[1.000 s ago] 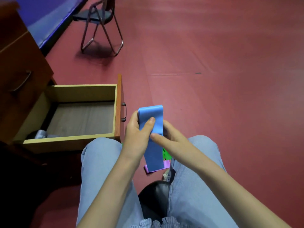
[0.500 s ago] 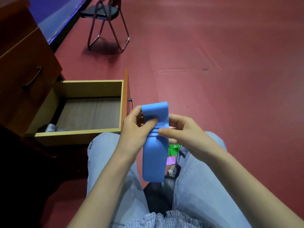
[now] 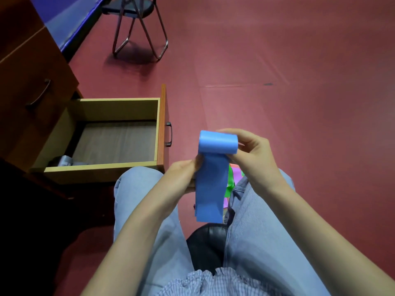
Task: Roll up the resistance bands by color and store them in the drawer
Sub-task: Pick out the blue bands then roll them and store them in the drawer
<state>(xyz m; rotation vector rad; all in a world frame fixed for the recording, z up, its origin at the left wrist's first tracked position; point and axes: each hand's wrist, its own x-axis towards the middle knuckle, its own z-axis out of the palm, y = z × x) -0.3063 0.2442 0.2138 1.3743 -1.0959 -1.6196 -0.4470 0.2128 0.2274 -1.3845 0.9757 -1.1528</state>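
Observation:
A blue resistance band [image 3: 210,180] hangs in front of my knees, its top end curled into a short roll. My right hand [image 3: 250,155] pinches that roll at its right end. My left hand [image 3: 181,176] grips the flat strip just below the roll from the left. Green and purple bands [image 3: 232,180] lie on the floor behind the blue one, mostly hidden. The open wooden drawer [image 3: 159,116] stands to the left, with a grey rolled band [image 3: 63,161] in its near left corner.
A brown cabinet [image 3: 32,67] holds the drawer, with a shut drawer above it. A metal folding chair [image 3: 139,24] stands on the red floor at the back. I sit on a black seat [image 3: 207,238], my legs in jeans on both sides.
The top of the blue band has been curled over into a roll. My right hand has risen to hold the roll and my left hand has dropped below it.

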